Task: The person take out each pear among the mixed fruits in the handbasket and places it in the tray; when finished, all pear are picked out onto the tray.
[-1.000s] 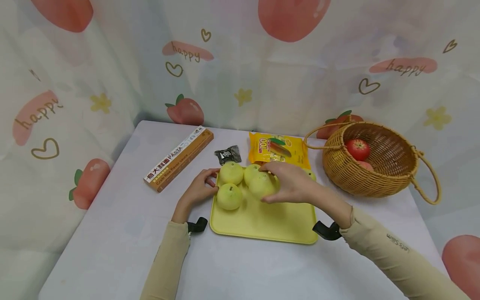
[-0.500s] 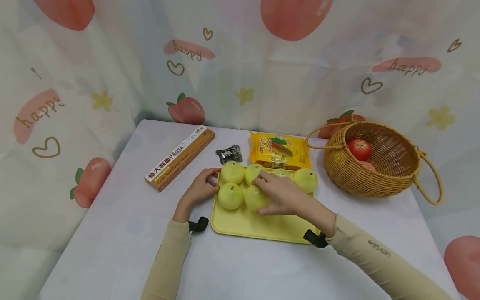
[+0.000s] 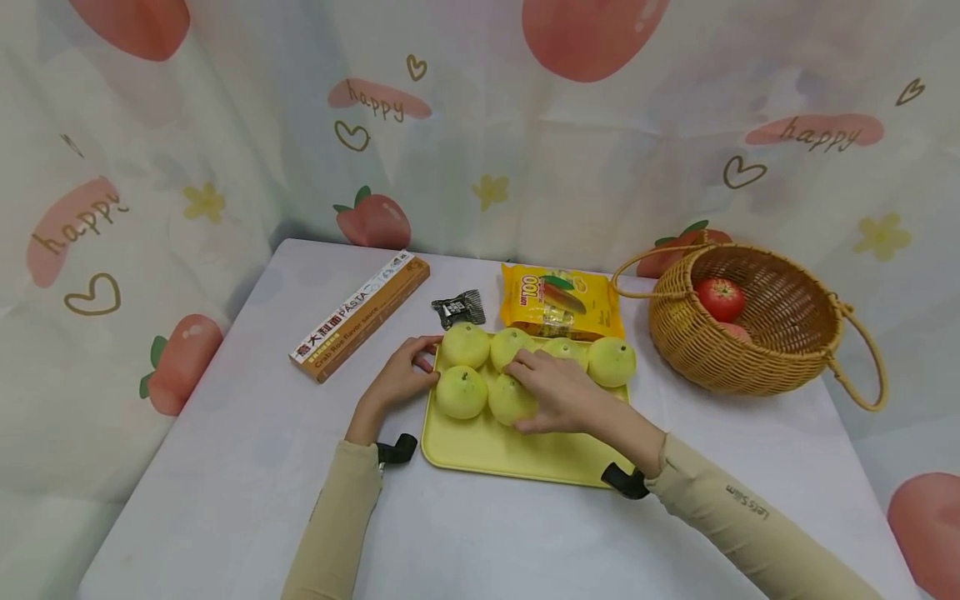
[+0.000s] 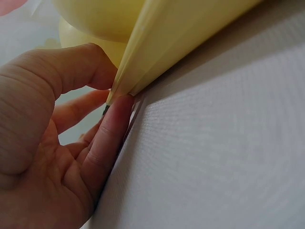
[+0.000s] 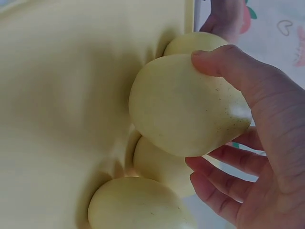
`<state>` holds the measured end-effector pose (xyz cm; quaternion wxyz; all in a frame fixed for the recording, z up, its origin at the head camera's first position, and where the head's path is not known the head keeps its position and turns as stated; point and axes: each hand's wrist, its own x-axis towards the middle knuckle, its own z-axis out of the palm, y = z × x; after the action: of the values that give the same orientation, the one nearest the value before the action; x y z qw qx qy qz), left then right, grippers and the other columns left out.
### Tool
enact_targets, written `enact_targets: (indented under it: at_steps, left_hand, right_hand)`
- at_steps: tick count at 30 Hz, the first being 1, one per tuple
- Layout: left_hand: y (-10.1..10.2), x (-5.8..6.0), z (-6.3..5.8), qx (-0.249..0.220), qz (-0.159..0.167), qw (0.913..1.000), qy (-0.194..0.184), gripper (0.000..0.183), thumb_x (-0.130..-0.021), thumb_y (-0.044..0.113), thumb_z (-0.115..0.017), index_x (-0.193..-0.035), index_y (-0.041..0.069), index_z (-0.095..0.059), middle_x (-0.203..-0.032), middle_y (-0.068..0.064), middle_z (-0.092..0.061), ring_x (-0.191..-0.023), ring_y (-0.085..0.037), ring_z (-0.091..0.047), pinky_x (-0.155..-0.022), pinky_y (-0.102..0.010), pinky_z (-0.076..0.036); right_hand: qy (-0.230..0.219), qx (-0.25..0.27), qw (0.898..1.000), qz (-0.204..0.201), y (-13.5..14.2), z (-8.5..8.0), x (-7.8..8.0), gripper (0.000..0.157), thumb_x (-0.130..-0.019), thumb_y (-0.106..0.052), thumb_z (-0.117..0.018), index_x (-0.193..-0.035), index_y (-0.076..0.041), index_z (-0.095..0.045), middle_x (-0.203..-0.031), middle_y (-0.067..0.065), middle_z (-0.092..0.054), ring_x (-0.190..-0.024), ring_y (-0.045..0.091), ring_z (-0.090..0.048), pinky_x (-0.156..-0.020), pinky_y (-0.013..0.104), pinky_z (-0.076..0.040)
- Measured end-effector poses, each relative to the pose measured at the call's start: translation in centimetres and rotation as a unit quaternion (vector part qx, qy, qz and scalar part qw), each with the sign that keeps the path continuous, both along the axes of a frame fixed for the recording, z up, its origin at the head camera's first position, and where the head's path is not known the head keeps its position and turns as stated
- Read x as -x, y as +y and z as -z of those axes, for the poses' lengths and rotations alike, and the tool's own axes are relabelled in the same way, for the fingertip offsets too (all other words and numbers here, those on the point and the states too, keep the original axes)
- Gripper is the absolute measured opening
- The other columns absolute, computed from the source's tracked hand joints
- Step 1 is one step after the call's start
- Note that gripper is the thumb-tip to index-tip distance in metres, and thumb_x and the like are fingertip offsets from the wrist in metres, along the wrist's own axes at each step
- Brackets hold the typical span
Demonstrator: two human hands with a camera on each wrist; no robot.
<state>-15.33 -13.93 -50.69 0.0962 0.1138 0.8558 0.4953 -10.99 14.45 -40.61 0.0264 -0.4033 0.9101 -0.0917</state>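
Observation:
A yellow tray (image 3: 525, 454) lies on the table with several round, pale yellow-green fruits on it. At the tray's left side my left hand (image 3: 401, 375) pinches the rim; in the left wrist view its thumb (image 4: 88, 62) is at the top edge and a finger (image 4: 114, 126) is low against the outer wall. My right hand (image 3: 558, 392) grips a pale fruit (image 5: 176, 107) in the front row, thumb on one side and fingers round the other. Left of it sits another front-row fruit (image 3: 461, 393); behind is a row including a fruit (image 3: 611, 362) at the right corner.
A pasta box (image 3: 360, 317) lies slanted at the back left. Behind the tray are a small black packet (image 3: 459, 309) and a yellow mango-print bag (image 3: 561, 302). A wicker basket (image 3: 742, 358) with red fruit (image 3: 721, 299) stands at the right.
My right hand has brought its fruit down and nearer, from over the back row into the front row beside the left one. My left hand keeps its place at the tray rim.

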Motion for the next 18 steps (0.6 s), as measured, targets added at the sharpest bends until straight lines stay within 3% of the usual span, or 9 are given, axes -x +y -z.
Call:
enact_targets:
  at_steps: [18]
  left_hand:
    - [0.03,-0.01,0.09,-0.004,0.0,1.0,0.004,0.064,-0.081,0.005,-0.068,-0.142,0.01,-0.052,-0.121,-0.014,-0.055,-0.09,-0.021,-0.06,-0.081,-0.034,-0.048]
  right_hand:
    - [-0.026,0.025,0.999,0.026,0.24,1.0,-0.65,0.07,-0.072,-0.041,-0.084,-0.128,-0.006,-0.061,-0.116,0.007,-0.055,-0.088,0.018,-0.054,-0.063,0.029,-0.045]
